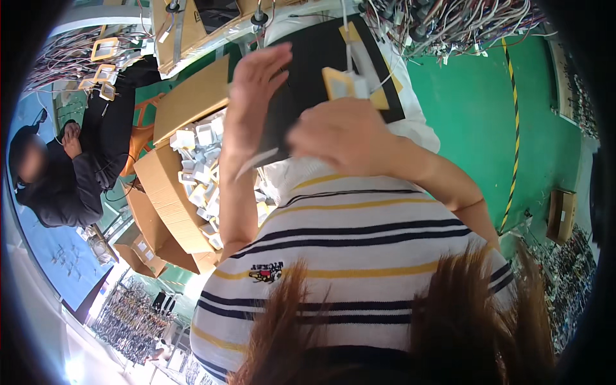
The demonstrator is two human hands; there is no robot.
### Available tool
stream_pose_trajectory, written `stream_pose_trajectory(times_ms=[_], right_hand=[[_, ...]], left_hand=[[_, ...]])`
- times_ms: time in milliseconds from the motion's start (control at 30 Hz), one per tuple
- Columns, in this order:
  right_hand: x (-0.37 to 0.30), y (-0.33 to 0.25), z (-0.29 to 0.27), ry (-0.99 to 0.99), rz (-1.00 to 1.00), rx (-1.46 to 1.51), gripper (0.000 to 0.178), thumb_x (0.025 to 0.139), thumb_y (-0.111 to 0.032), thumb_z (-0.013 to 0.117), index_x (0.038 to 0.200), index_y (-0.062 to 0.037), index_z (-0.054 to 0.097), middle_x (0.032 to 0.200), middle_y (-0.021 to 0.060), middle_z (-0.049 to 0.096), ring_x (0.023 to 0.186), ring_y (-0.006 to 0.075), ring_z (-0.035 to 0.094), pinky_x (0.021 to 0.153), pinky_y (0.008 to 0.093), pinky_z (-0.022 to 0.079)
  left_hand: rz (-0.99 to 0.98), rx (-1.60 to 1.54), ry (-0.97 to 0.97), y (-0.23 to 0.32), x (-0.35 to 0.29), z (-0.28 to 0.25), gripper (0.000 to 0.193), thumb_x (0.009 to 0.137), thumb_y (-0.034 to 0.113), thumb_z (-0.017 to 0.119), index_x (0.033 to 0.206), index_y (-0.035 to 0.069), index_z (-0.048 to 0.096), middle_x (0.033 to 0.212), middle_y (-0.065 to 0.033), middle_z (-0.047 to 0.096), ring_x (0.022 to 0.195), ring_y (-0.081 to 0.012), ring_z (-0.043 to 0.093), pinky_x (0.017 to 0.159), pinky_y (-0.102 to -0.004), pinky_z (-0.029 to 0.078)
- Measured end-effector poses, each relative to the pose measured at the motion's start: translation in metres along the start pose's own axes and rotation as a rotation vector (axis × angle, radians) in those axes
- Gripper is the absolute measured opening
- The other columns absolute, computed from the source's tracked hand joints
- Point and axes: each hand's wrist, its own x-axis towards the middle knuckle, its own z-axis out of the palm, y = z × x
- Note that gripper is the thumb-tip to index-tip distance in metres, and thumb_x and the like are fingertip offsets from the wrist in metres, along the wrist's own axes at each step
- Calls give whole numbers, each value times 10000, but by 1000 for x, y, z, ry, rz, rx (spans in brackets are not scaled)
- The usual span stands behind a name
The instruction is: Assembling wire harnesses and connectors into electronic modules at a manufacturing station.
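A black board (301,96) lies before me on white cloth or sheeting. Above its left part my left hand (256,77) is raised, fingers stretched out, slightly blurred, with nothing visible in it. My right hand (350,135) is over the board's near right side; its fingers are bent and smeared by motion, so their grip is unclear. Just beyond its knuckles is a small white piece with a yellow frame (340,83), attached to a white cable (348,48). A thin pale strip (260,159) shows by my left wrist; whether anything holds it is unclear.
An open cardboard box (170,192) full of white and yellow-framed pieces (202,173) stands at my left. Bundled cables (449,29) hang at the far right. A person in dark clothes (61,179) sits at the far left. Yellow-black tape (513,128) crosses the green floor.
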Motion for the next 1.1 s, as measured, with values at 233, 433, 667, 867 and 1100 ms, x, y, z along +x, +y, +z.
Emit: stream_pose_trajectory(times_ms=[233,433,667,867,1100], right_hand=[[5,-11,19,-19,-139,81,452,800,-413,647,1089,-71,588,947,53,569,891,235,567,747,336,452],[-8,41,4,383,661,615,263,932,-134,558,1155,3,544,886,30,565,799,64,537,685,195,414],[18,31,-44,407,701,664,124,894,-105,598,939,1,643,714,36,537,654,126,522,601,251,418],[9,8,-44,392,856,878,90,869,-72,627,921,-4,656,691,38,528,651,124,522,591,257,416],[-13,-19,-16,24,410,456,97,805,-26,676,893,9,661,851,72,562,758,150,545,650,252,435]], left_hand=[[-621,-71,-574,-27,18,1,489,804,348,689,1132,23,528,991,-124,631,915,-177,610,785,-281,469],[-557,12,-333,5,4,-1,408,745,138,780,1044,49,518,883,-56,621,827,-122,592,727,-264,481],[-545,180,-452,38,-20,9,573,752,190,762,1202,14,455,920,-56,589,835,-114,559,731,-230,437],[-507,-36,-337,32,-55,31,594,816,119,683,1288,-3,343,1004,-97,579,921,-124,551,804,-246,438],[-501,-45,-119,33,-79,56,575,830,12,582,1303,-11,257,1135,-108,516,976,-142,517,908,-254,382]])
